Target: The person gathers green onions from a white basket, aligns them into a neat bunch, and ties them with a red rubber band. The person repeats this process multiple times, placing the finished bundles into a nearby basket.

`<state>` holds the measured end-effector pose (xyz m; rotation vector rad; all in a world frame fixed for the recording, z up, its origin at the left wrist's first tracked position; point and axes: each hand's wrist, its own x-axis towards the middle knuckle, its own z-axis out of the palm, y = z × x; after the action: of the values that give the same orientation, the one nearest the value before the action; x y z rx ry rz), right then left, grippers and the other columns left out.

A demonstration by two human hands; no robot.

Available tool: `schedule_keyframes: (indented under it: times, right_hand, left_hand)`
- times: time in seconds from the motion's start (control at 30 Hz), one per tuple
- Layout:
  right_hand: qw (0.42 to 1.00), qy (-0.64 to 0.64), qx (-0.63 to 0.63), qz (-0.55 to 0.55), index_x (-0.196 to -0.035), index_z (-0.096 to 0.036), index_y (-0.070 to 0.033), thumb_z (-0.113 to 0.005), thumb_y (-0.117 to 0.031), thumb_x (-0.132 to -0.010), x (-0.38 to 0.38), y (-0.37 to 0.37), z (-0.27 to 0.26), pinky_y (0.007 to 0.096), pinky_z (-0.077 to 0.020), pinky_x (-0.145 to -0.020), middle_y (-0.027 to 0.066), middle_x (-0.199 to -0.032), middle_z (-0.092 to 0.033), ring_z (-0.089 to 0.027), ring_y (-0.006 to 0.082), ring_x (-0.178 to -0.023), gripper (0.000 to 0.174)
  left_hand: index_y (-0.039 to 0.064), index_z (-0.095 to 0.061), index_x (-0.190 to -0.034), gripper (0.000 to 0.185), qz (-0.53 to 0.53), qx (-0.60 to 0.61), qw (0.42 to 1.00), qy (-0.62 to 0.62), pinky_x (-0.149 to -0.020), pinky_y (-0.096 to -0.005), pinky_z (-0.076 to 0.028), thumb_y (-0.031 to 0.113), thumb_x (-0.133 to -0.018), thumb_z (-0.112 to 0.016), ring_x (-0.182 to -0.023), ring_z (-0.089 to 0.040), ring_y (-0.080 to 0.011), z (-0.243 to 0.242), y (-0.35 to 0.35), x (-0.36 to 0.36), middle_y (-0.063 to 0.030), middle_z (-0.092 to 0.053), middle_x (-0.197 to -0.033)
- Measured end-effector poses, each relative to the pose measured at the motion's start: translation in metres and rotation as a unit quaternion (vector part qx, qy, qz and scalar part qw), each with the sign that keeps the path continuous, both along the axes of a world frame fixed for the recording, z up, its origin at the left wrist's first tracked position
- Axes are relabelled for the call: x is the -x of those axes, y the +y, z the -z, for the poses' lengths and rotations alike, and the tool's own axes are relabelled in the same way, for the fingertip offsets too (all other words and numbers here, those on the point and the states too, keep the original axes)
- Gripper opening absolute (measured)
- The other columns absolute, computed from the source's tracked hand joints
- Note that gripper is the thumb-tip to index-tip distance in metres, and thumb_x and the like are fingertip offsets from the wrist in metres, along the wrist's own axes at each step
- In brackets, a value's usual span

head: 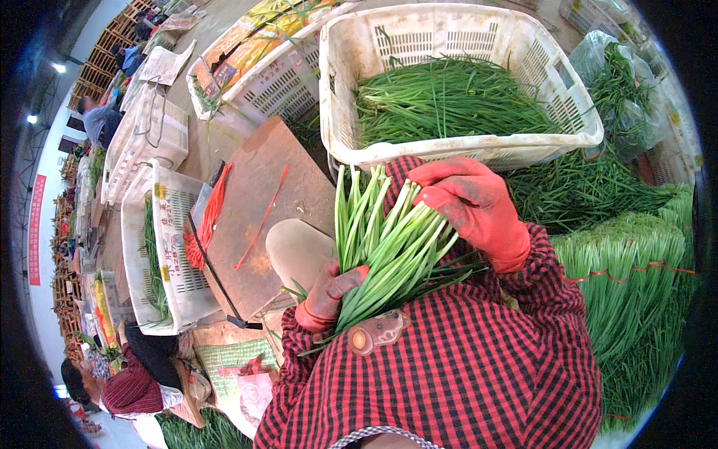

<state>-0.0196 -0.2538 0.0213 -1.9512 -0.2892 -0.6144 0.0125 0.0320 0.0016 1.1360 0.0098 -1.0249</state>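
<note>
My left hand, in a red rubber glove, is shut around the lower part of a loose bunch of garlic chives. The pale stem ends fan out upward, and the green leaves trail below toward my checked sleeve. At the top right of the bunch, the gloved fingers of my right hand pinch at the stem ends. Just beyond both hands stands a white plastic crate, with a heap of loose chives inside.
Left of me is a brown board bearing red ties and a thin black bar. Tied chive bundles stack at my right. More crates stand left; a co-worker sits at lower left.
</note>
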Motion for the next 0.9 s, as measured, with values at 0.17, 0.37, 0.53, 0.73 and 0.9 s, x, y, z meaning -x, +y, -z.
schedule_keyframes:
  times: [0.17, 0.37, 0.53, 0.73, 0.9]
  right_hand:
    - [0.988, 0.023, -0.019, 0.154, -0.098, -0.074, -0.002, -0.061, -0.019, -0.098, 0.036, -0.069, 0.005, 0.0367, -0.0532, -0.089, 0.0131, -0.107, -0.073, -0.069, 0.0261, -0.096, 0.021]
    - [0.786, 0.229, 0.38, 0.431, -0.125, -0.066, -0.004, -0.067, -0.022, -0.094, 0.103, -0.183, 0.005, 0.042, -0.0454, -0.105, 0.0159, -0.131, -0.064, -0.06, 0.0333, -0.121, 0.036]
    - [0.964, 0.249, 0.09, 0.032, -0.144, -0.053, -0.007, -0.092, -0.019, -0.068, 0.089, -0.076, 0.026, 0.0418, -0.0328, -0.119, 0.012, -0.148, -0.053, -0.045, 0.028, -0.14, 0.086]
    - [0.775, 0.166, -0.499, -0.352, -0.163, 0.0, -0.011, -0.095, -0.049, -0.057, -0.006, 0.063, -0.012, 0.0431, -0.0246, -0.122, 0.0089, -0.166, -0.023, -0.03, 0.0256, -0.149, 0.147]
    - [0.789, 0.181, -0.464, -0.359, -0.163, -0.002, -0.014, -0.093, -0.047, -0.065, -0.031, 0.086, -0.055, 0.0477, -0.0491, -0.106, 0.0196, -0.159, -0.035, -0.055, 0.0322, -0.131, 0.137]
  left_hand:
    - [0.003, -0.056, -0.138, 0.055, 0.0, -0.001, 1.0, -0.016, -0.097, -0.035, -0.052, 0.02, -0.088, -0.072, -0.112, -0.065, -0.0194, 0.01, 0.01, -0.001, -0.0085, -0.067, -0.127]
    - [0.003, -0.055, -0.14, 0.065, -0.031, 0.064, 0.997, -0.036, -0.103, -0.0381, -0.048, 0.025, -0.083, -0.077, -0.119, -0.062, -0.0229, 0.019, 0.032, -0.004, -0.0081, -0.064, -0.132]
    - [0.002, -0.044, -0.149, 0.08, 0.024, 0.133, 0.99, -0.03, -0.111, -0.0398, -0.042, 0.039, -0.086, -0.077, -0.129, -0.056, -0.0258, 0.011, 0.022, 0.001, -0.0122, -0.058, -0.142]
    - [0.002, -0.049, -0.146, 0.06, 0.024, 0.061, 0.996, -0.06, -0.108, -0.0344, -0.042, 0.039, -0.101, -0.061, -0.128, -0.056, -0.0201, -0.006, 0.019, 0.009, -0.0087, -0.06, -0.139]
    - [0.004, -0.055, -0.139, 0.044, 0.059, -0.016, 0.984, -0.169, -0.103, -0.0316, -0.045, 0.029, -0.104, -0.058, -0.118, -0.057, -0.0143, -0.009, 0.026, 0.008, -0.0033, -0.065, -0.127]
